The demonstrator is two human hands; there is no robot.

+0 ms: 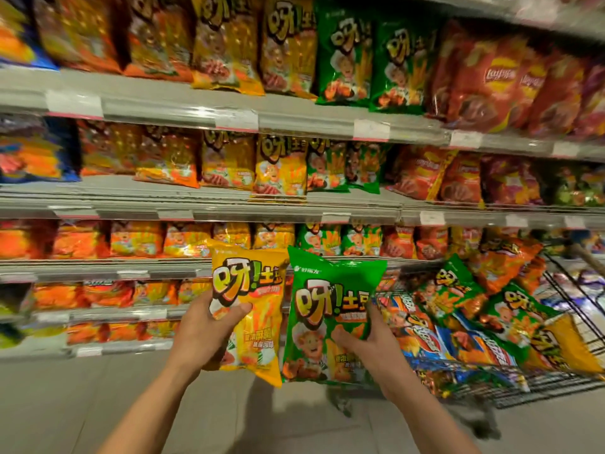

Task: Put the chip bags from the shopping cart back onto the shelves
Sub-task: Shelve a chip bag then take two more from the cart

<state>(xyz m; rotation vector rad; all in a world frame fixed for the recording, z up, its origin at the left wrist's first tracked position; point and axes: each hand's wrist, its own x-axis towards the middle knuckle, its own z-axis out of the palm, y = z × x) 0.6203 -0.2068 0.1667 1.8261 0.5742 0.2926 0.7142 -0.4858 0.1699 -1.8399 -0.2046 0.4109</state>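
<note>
My left hand [204, 332] grips a yellow chip bag [253, 283] by its left side, thumb across the front. My right hand [370, 347] grips a green chip bag [327, 290] by its right side. Both bags are upright, side by side, in front of the lower shelves. The wire shopping cart [563, 385] stands to the right, heaped with several green, orange, yellow and blue chip bags [510, 309]. On the shelves, matching yellow bags [278, 165] and green bags [347, 60] stand in rows higher up.
Several shelf tiers [196, 106] run across the view, packed with orange, yellow, green and red bags; red bags [491, 80] sit at the upper right. Pale floor tiles [82, 404] lie below my arms. The cart's near corner is close to my right forearm.
</note>
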